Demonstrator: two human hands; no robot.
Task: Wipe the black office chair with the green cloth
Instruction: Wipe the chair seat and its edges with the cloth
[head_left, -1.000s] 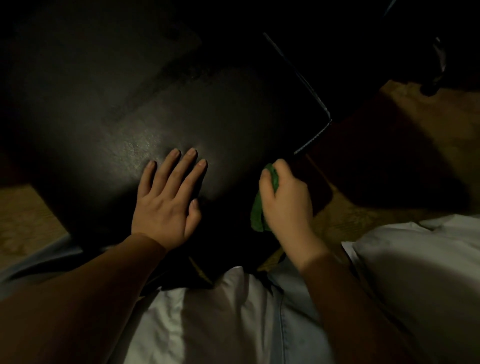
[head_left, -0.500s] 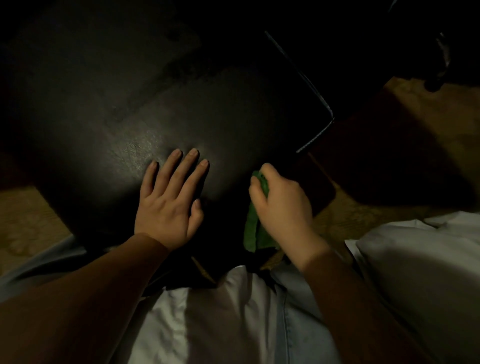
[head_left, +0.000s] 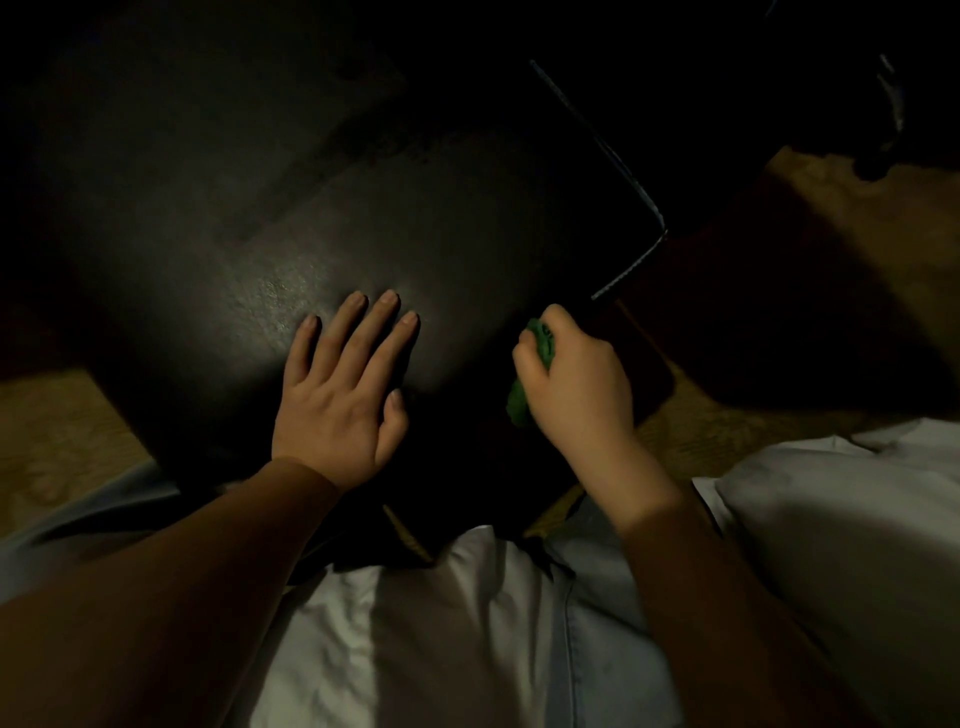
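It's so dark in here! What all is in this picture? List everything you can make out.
chair: one, black, fills the upper left and middle.
green cloth: one, green, bunched in the right hand at the chair's near right edge.
floor: tan-brown, showing left and right of the chair.
dark shape: one, black, top right; too dim to identify.
white fabric: one, white, lower right; cannot tell what it is.
white top: one, white, bottom middle, worn by the person.
light blue garment: one, pale blue, beside the white top.
left hand: one, flat on the chair, fingers straight.
right hand: one, curled round the green cloth.
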